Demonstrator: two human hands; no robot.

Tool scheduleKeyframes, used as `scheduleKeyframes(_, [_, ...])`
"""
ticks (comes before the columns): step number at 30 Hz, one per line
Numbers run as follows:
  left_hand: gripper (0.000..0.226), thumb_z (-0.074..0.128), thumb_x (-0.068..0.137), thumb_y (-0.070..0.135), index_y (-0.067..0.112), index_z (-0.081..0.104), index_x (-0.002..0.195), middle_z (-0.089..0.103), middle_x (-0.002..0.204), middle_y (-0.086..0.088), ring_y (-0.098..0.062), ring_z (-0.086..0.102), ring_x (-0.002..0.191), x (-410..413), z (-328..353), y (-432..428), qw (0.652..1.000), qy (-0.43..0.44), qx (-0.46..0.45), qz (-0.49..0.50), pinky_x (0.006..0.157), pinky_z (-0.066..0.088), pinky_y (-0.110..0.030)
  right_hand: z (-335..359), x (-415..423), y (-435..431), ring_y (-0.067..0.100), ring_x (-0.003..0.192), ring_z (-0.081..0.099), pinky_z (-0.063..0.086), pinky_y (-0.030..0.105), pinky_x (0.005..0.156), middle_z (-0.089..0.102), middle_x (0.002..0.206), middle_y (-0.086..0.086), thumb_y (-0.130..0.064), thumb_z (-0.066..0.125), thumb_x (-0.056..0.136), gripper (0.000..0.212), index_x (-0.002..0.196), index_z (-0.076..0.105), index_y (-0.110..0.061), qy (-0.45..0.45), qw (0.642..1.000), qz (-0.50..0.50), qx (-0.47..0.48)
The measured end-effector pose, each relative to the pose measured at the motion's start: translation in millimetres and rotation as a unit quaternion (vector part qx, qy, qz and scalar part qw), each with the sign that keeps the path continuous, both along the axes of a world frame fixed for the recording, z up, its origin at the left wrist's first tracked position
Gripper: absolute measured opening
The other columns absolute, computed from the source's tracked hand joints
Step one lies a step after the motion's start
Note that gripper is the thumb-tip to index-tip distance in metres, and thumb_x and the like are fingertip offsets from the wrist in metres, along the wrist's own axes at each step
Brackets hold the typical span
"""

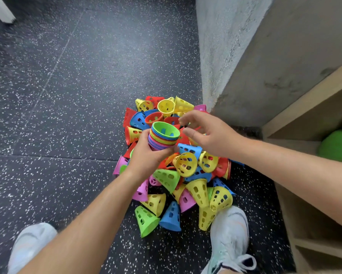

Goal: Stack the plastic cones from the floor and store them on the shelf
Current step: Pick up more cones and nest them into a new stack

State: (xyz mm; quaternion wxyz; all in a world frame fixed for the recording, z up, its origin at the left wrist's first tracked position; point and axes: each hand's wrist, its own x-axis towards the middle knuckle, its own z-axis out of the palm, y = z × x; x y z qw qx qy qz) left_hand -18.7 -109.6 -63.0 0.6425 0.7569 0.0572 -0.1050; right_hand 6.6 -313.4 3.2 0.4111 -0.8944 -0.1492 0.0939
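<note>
Stack: a nested stack of cones (163, 138), green one innermost, mouths turned up toward the camera, is held just above the heap.
Loose cones: a heap of loose cones (198, 191) in yellow, blue, red, green and pink lies on the speckled floor (67, 95), between the person's shoes (228, 234) and the foot of the concrete wall (245, 66).
Shelf: the wooden shelf (308, 107) stands to the right of the heap, with a green ball (338, 145) in one compartment; no cones show in it.
Handling: the cones look like thin, perforated plastic, so probably light and stiff with a little give at the rim. The smooth walls may slip, and nested ones could wedge tight.
Where to hold: the wide rim or the side holes should give the surest pinch on a single cone. The stack is best gripped round its lower, narrower part, as it is held now.
Left hand: the left hand (146, 157) wraps the stack from below, thumb on one side and fingers curled round the other.
Right hand: the right hand (207, 133) hovers just beside the stack's mouth, over the heap. Its fingers (188, 117) are loosely bent and parted from the thumb, and appear to hold nothing.
Stage: stacking seems well under way, with many cones left on the floor.
</note>
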Motion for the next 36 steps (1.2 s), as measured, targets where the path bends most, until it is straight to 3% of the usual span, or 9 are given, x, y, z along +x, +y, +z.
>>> scheduleKeyframes(3, [0.064,0.095,0.069,0.026,0.023,0.056,0.121,0.072,0.105,0.004,0.002,0.068,0.086,-17,2,3,1.0,0.007,0.002,-0.008,0.075,0.052,-0.015,-9,-25,-16,-0.004,0.088,0.055,0.041,0.009,0.077,0.063,0.096,-0.013,-0.019,0.064,0.096,0.012,0.108,0.067,-0.018,-0.032,0.997,-0.015,-0.064])
scheduleKeyframes(6, [0.065,0.093,0.071,0.02,0.02,0.055,0.124,0.071,0.109,0.002,0.002,0.068,0.089,-37,0,4,1.0,0.01,0.005,-0.016,0.078,0.051,-0.013,-40,-43,-23,0.009,0.109,0.05,0.043,0.028,0.098,0.061,0.113,-0.008,-0.033,0.065,0.094,0.026,0.118,0.063,-0.021,-0.056,0.977,0.032,-0.202])
scheduleKeyframes(9, [0.062,0.092,0.072,0.018,0.02,0.056,0.122,0.072,0.109,0.001,-0.004,0.07,0.095,-50,-5,4,1.0,0.008,-0.001,-0.009,0.082,0.052,-0.015,-69,-53,-12,0.018,0.124,0.045,0.041,0.038,0.101,0.057,0.126,-0.008,-0.033,0.064,0.093,0.036,0.127,0.058,-0.025,-0.081,0.965,0.037,-0.246])
scheduleKeyframes(14, [0.064,0.091,0.073,0.012,0.014,0.056,0.126,0.069,0.105,0.008,0.003,0.067,0.09,-45,-2,-7,1.0,0.002,0.004,-0.029,0.08,0.05,-0.013,-91,-56,3,0.025,0.114,0.05,0.042,0.042,0.089,0.065,0.117,-0.005,-0.018,0.073,0.085,0.035,0.12,0.065,-0.018,-0.142,0.967,-0.033,-0.211])
scheduleKeyframes(20, [0.061,0.092,0.071,0.01,0.022,0.057,0.12,0.07,0.095,0.019,0.001,0.068,0.086,-26,-5,-15,0.999,-0.009,0.012,-0.044,0.075,0.052,-0.016,-99,-44,-5,0.024,0.097,0.05,0.042,0.046,0.081,0.067,0.09,-0.007,-0.009,0.067,0.087,0.011,0.096,0.069,-0.016,-0.174,0.965,-0.047,-0.19])
scheduleKeyframes(23, [0.06,0.092,0.072,0.01,0.021,0.058,0.12,0.071,0.096,0.014,0.0,0.068,0.085,-16,-7,-14,1.0,-0.005,-0.005,-0.029,0.073,0.053,-0.018,-95,-43,-12,0.022,0.1,0.052,0.036,0.039,0.085,0.066,0.093,-0.009,-0.014,0.064,0.092,0.012,0.101,0.07,-0.019,-0.171,0.97,-0.064,-0.162])
scheduleKeyframes(26, [0.065,0.094,0.069,0.014,0.021,0.059,0.123,0.072,0.1,0.01,-0.004,0.069,0.088,-10,-6,-11,1.0,-0.009,-0.016,-0.015,0.074,0.053,-0.018,-76,-38,-22,0.017,0.095,0.057,0.042,0.035,0.086,0.066,0.093,-0.009,-0.018,0.065,0.093,0.018,0.11,0.069,-0.02,-0.149,0.97,-0.169,-0.093])
scheduleKeyframes(30, [0.063,0.091,0.071,0.003,0.022,0.057,0.12,0.068,0.098,0.01,0.004,0.066,0.082,-12,-8,-12,0.999,-0.009,0.0,-0.042,0.071,0.052,-0.014,-36,-31,-28,0.004,0.083,0.063,0.047,0.014,0.076,0.07,0.091,-0.009,-0.013,0.066,0.092,0.014,0.104,0.071,-0.016,-0.087,0.943,-0.316,0.065])
scheduleKeyframes(36, [0.07,0.094,0.071,0.011,0.026,0.055,0.127,0.07,0.11,0.008,-0.008,0.069,0.097,-25,-16,-20,0.997,0.004,-0.014,-0.082,0.082,0.054,-0.021,-10,-30,-8,0.002,0.077,0.064,0.044,0.009,0.067,0.073,0.084,-0.009,-0.015,0.068,0.09,0.01,0.096,0.075,-0.018,-0.073,0.942,-0.312,0.101])
